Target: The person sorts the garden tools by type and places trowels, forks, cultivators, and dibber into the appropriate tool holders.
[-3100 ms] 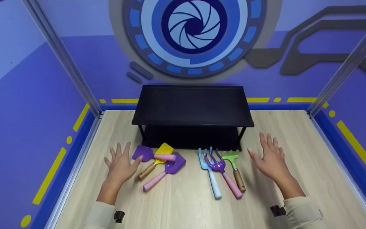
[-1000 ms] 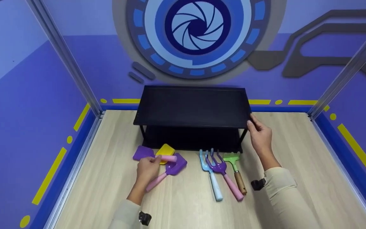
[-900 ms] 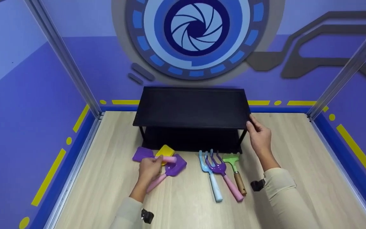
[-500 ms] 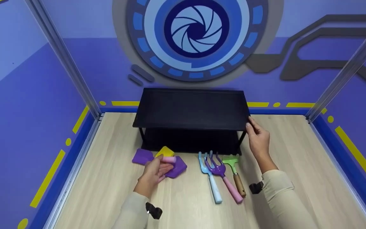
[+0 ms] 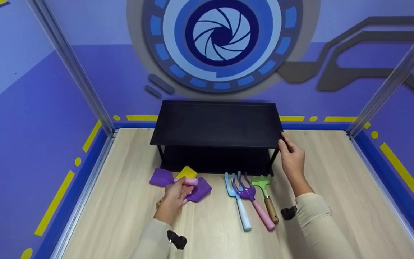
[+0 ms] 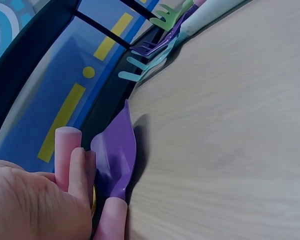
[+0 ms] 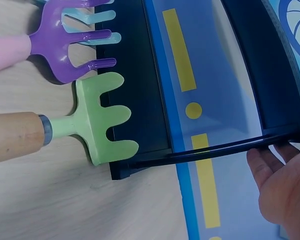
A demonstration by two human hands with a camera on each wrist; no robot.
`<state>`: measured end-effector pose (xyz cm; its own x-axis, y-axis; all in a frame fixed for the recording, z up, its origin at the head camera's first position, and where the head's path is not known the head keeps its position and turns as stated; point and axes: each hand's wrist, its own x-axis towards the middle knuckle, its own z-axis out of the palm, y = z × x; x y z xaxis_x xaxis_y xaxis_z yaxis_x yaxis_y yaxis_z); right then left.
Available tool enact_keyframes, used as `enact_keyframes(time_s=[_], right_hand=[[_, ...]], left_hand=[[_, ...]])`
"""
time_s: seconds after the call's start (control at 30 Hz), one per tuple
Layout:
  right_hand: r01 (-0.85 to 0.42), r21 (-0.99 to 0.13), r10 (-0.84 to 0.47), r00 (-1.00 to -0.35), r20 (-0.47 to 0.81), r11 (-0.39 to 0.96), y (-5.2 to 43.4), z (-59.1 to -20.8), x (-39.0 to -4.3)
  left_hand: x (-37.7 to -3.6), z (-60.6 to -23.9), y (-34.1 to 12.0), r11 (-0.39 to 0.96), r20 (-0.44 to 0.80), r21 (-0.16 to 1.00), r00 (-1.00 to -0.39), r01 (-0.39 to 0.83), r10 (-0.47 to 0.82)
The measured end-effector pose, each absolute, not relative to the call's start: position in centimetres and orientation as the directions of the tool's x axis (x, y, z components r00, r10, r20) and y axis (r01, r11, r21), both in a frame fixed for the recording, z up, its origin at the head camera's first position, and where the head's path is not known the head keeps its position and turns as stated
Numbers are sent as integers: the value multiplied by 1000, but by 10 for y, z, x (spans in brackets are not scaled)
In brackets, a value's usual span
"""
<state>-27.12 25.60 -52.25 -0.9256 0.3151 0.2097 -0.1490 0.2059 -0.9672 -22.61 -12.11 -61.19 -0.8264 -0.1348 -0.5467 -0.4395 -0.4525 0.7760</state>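
Observation:
My left hand (image 5: 176, 192) grips the pink handle (image 5: 189, 181) of a purple shovel (image 5: 161, 177) lying in front of the black two-tier shelf (image 5: 217, 124). The left wrist view shows the fingers (image 6: 77, 170) curled over that pink handle (image 6: 67, 145). Beside it lies a second purple shovel (image 6: 117, 150). A yellow shovel (image 5: 187, 172) lies under the pink handle. My right hand (image 5: 292, 158) holds the front right corner of the shelf's top tier, its fingertips (image 7: 262, 160) at the rim (image 7: 215, 149).
To the right of the shovels lie a light blue fork (image 5: 242, 214), a purple fork with a pink handle (image 5: 245, 186) and a green rake with a wooden handle (image 5: 262, 180). The wooden table (image 5: 336, 180) is walled in by purple panels and metal posts.
Three seconds ago both hands lay flat on the table. The right hand has since gone to the shelf corner and the left has closed on the pink handle. Little differs from half a second ago.

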Motion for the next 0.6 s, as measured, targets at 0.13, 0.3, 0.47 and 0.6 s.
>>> enact_keyframes(time_s=[0.13, 0.3, 0.47, 0.6], right_hand=[[-161, -966, 325, -919, 222, 203, 261, -537, -279], [-162, -965, 330, -917, 225, 208, 265, -548, -286], [-158, -956, 342, -909, 238, 246, 267, -551, -287], [-134, -958, 339, -915, 217, 253, 266, -549, -287]], left_hand=[[-227, -613, -121, -507, -517, 774, -841, -379, -161], [-226, -614, -123, -514, -507, 777, -845, -364, -168], [-224, -614, -125, -517, -483, 784, -861, -344, -160], [-220, -614, -128, -490, -457, 806, -874, -331, -161]])
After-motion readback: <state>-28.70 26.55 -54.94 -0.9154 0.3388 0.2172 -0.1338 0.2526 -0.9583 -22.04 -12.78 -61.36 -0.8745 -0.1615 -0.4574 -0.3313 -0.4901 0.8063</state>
